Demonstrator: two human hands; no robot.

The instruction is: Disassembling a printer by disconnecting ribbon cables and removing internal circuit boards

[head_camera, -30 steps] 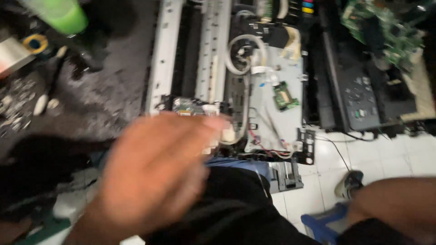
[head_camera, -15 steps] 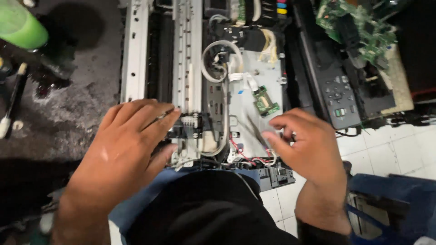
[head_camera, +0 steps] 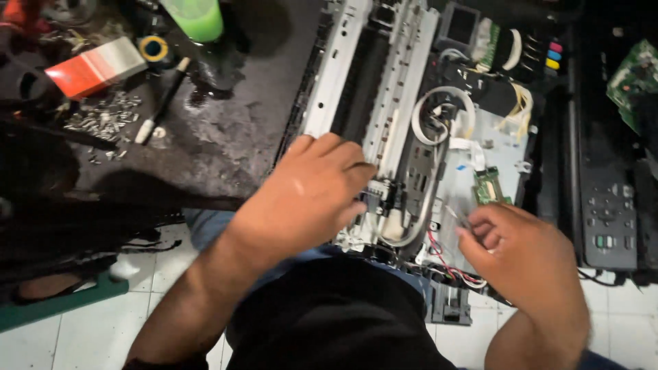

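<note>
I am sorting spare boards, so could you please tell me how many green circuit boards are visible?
2: a small green circuit board inside the opened printer, just above the right hand, and a larger green circuit board at the right edge. Others may be hidden.

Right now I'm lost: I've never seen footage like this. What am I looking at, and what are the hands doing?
This is one view, from a camera worn on a person's head, looking down at their own two bare hands. Across their lap lies an opened printer, its cover off, showing metal rails, white ribbon cables and a small green circuit board. The left hand rests on the mechanism near the rails. The right hand pinches something thin near the red wires; what it is I cannot tell. On the dark mat beside it lie a green cup, a brush and small screws.
</note>
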